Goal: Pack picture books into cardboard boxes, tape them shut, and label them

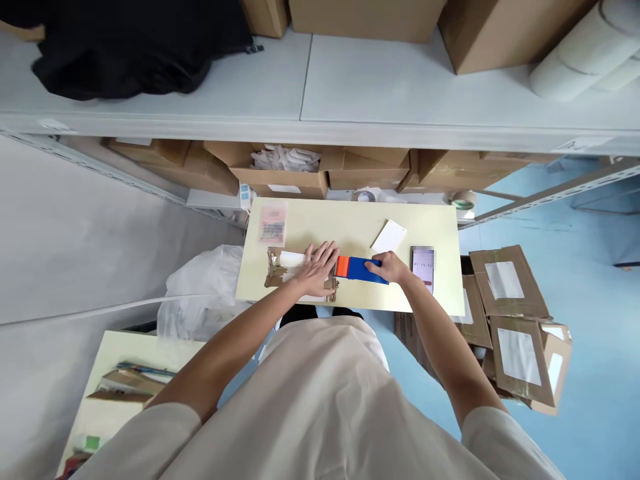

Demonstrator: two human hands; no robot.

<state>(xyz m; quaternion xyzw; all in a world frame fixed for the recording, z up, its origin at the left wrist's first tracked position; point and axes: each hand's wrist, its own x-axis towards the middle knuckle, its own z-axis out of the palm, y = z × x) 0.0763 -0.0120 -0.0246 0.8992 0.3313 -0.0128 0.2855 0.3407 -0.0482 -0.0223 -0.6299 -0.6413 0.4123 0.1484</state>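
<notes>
A small brown cardboard parcel point(275, 275) with shiny clear tape and a white label lies near the front edge of the pale yellow table point(345, 223). My left hand point(316, 272) presses flat on its right part, fingers spread, hiding some of it. My right hand point(391, 268) grips a flat blue tool point(364, 269) with an orange end, thumb on top. That orange end meets the parcel's right edge, beside my left fingers; its exact kind I cannot make out. A phone point(423, 268) showing a timer lies right of my right hand. Above it sits a white card point(389, 236).
A clear packet point(273, 224) lies at the table's back left. Behind stand open cardboard boxes point(280, 177) below a grey shelf point(360, 80). Flattened cartons point(505, 287) pile up at right. At left are a plastic bag point(203, 280) and a second table point(117, 343).
</notes>
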